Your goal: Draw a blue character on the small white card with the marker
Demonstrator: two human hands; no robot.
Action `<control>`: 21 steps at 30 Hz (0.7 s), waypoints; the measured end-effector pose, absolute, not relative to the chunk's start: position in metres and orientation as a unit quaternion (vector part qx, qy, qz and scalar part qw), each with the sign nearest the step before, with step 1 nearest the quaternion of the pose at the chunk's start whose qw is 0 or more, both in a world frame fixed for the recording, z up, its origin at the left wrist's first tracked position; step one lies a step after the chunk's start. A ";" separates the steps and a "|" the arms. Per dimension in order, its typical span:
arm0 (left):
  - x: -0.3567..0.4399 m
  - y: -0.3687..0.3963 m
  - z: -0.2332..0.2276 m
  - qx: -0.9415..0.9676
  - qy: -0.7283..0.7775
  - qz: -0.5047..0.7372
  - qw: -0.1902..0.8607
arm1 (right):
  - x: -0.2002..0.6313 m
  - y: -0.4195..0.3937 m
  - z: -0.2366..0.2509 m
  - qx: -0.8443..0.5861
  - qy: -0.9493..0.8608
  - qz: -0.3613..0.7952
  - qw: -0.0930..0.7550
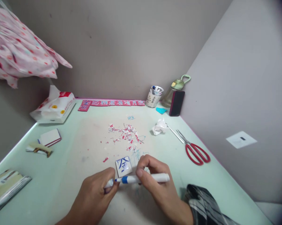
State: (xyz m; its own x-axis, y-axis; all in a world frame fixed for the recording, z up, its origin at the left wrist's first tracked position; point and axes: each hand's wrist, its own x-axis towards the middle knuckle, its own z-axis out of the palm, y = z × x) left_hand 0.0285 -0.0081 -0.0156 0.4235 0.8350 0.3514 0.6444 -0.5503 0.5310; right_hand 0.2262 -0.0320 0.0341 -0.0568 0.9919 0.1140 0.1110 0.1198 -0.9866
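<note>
A white marker [141, 178] with a blue band is held level over the pale green table [61, 175], its body gripped by the right hand [155, 181] and its tip end pinched by the left hand [96, 193]. A small stamped tile [123, 166] lies at twelve o'clock; red scissors [192, 148] at two.

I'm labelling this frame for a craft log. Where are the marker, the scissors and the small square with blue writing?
marker [152, 178], head view, on the white barrel
scissors [197, 153], head view, on the red handles
square [123, 166], head view, on its face with the blue writing
</note>
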 end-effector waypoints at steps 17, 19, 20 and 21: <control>0.033 -0.028 -0.024 0.882 0.295 0.355 0.092 | 0.210 -0.063 0.011 -0.406 -0.689 0.300 0.520; 0.033 -0.029 -0.027 0.884 0.286 0.359 0.092 | 0.207 -0.063 0.006 -0.394 -0.683 0.292 0.541; 0.033 -0.028 -0.027 0.884 0.283 0.359 0.093 | 0.206 -0.063 0.005 -0.391 -0.680 0.293 0.547; 0.032 -0.028 -0.027 0.885 0.283 0.358 0.095 | 0.205 -0.062 0.005 -0.390 -0.676 0.294 0.552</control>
